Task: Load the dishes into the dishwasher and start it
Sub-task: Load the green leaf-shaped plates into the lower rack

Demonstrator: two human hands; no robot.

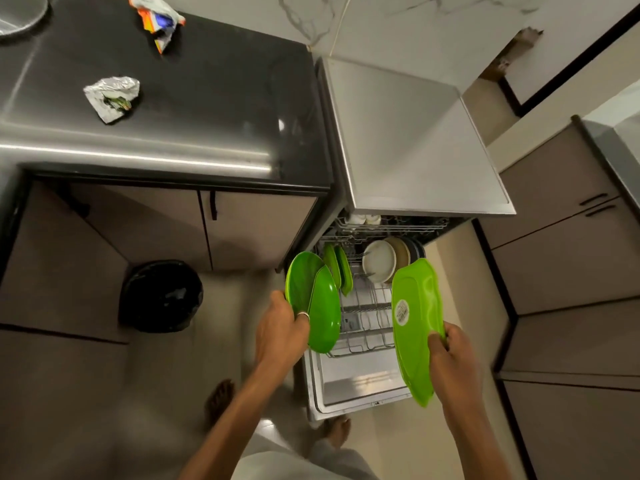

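My left hand [280, 329] grips two green plates [313, 299] held on edge over the left side of the dishwasher's lower rack [367, 317]. My right hand [450, 355] holds a light green oblong tray [415, 327] upright by its lower edge, its underside with a round label facing me. The dishwasher door [360, 386] lies open below the rack. Two green plates [339, 271] stand in the rack's far left, and white and beige plates [384, 259] stand at its far right. Cups sit in the upper rack [381, 225].
A black bin [161, 296] stands on the floor to the left, below the dark countertop [173, 116]. Crumpled foil [112, 97] and a wrapper [157, 20] lie on the counter. Cabinets [568, 271] line the right side. My bare feet [336, 429] are near the door.
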